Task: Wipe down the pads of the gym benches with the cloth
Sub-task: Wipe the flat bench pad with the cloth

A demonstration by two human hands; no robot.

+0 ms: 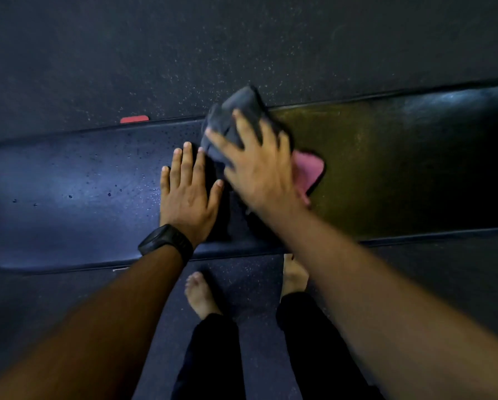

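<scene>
Bare feet point(199, 294) stand at lower centre. Mid-frame, the left hand point(187, 196) lies flat, fingers straight, on the pad point(69, 183). Just right of it, the blurred right hand point(260, 171) presses spread fingers on the cloth point(237, 111) at the pad's far edge.

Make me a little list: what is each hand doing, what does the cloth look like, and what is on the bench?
left hand: flat on the bench pad, fingers straight, black watch on the wrist
right hand: presses the cloth onto the pad, fingers spread, blurred
cloth: bunched, grey, pink part showing by the hand
bench pad: dark, with droplets on its left part
feet: bare, on the floor
</scene>
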